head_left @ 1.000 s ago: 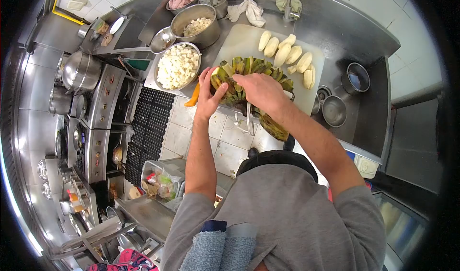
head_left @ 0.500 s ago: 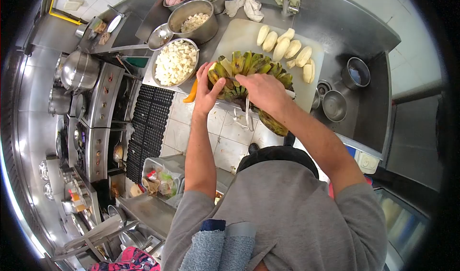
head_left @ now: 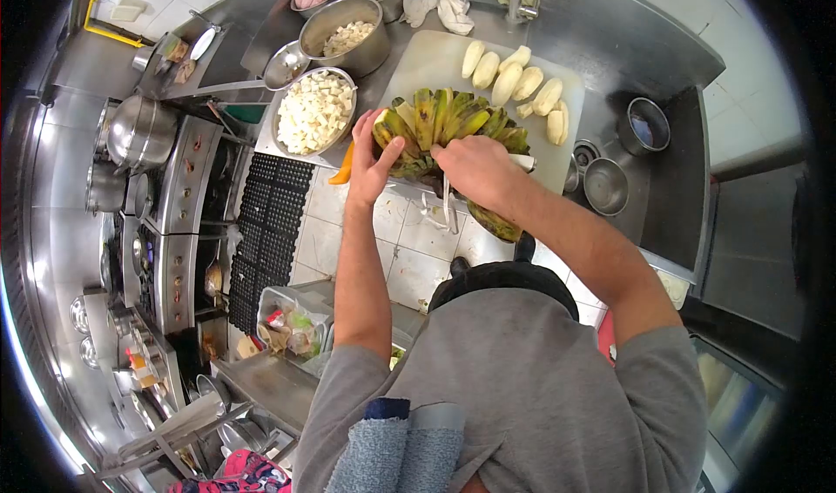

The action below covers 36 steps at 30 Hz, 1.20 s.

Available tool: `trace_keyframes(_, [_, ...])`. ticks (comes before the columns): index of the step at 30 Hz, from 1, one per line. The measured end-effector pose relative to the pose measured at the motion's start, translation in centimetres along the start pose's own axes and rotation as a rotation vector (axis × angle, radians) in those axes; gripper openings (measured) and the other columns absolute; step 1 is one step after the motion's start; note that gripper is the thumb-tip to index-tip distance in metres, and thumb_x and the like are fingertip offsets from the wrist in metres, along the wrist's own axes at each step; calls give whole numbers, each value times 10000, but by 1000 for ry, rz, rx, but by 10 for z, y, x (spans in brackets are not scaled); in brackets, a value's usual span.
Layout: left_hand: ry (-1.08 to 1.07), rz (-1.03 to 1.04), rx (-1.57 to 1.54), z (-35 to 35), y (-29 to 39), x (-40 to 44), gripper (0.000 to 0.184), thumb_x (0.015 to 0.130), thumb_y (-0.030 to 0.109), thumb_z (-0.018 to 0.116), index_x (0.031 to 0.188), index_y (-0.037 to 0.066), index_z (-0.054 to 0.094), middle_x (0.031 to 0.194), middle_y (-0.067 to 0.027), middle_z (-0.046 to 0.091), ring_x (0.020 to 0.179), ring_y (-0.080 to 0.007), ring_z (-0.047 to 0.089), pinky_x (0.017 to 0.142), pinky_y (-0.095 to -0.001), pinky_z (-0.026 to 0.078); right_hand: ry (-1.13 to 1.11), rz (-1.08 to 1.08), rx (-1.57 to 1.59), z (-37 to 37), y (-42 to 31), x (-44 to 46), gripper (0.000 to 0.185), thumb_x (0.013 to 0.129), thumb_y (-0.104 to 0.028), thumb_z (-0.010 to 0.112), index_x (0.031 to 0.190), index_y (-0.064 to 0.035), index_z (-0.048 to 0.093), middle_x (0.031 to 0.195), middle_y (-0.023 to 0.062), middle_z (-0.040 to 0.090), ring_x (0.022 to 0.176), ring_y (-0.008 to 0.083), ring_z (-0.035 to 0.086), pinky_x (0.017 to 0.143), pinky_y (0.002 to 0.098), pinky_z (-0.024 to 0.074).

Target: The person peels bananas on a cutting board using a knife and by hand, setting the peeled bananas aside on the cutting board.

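A large bunch of green and brown-spotted plantains (head_left: 448, 118) lies at the front edge of a white cutting board (head_left: 427, 57). My left hand (head_left: 374, 162) grips the bunch at its left end, thumb toward me. Over the middle of the bunch, my right hand (head_left: 477, 167) is closed, its fingers curled; what it holds is mostly hidden beneath it. A white handle-like end (head_left: 522, 161) shows just right of that hand. Several peeled plantains (head_left: 507, 84) rest at the back right of the board. An orange object (head_left: 343, 165) sticks out at the counter edge, left of my left hand.
Left of the board stand a bowl of white cubes (head_left: 313, 112) and a deep pot (head_left: 347, 40). A white cloth (head_left: 440, 7) lies behind. The sink at right holds metal bowls (head_left: 606, 186). Below the counter is a bin (head_left: 296, 323); stoves (head_left: 187, 214) stand at left.
My right hand has shifted slightly down along the bunch, away from its left end. My left hand keeps its grip. The whole view has drifted a little.
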<state>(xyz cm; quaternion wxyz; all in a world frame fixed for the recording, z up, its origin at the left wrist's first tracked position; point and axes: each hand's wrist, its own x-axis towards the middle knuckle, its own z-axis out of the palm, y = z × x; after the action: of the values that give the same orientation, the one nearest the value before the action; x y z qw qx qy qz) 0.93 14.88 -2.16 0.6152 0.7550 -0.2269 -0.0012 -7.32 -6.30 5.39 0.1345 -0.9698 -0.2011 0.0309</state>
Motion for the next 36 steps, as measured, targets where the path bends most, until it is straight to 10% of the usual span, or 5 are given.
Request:
trace_keyframes(8, [32,13,47,0,-5,2,577,879,207,719,1384,53,488,1456,-207,332,1383,-322,325,1139,-389,282,-104,-31,-96,-10,0,-1,157,868,-106,562,970,-18,643,797,166,692,810,307,704,712,419,551])
trace_keyframes(12, [146,-4,213,12,14,3,614,784,219,734,1337,49,529,1408,-242,396,1356,-377,343,1130,-438,288,255,46,261,-24,18,-8,257,897,-236,664,923,20,677,779,177,702,705,273,710,627,418,537])
trace_keyframes(19, [352,-102,861,41,62,1,566,766,294,773,1225,8,605,1096,-216,664,1222,-404,478,1017,-455,386,161,340,1174,-28,32,61,297,856,-230,692,1028,11,695,674,89,687,543,131,661,428,280,446])
trace_keyframes(26, [453,-165,513,53,64,-8,477,832,197,765,1235,18,584,1010,-190,696,862,-287,686,794,-374,533,-8,138,983,-26,29,91,291,872,-195,700,1073,14,679,846,69,706,638,132,683,447,282,441])
trace_keyframes(36, [504,-99,239,61,54,-18,455,867,166,729,1281,80,558,1029,-176,680,914,-306,668,810,-365,510,223,-447,526,-33,40,86,245,778,-103,730,974,27,661,894,195,646,774,358,633,692,391,490])
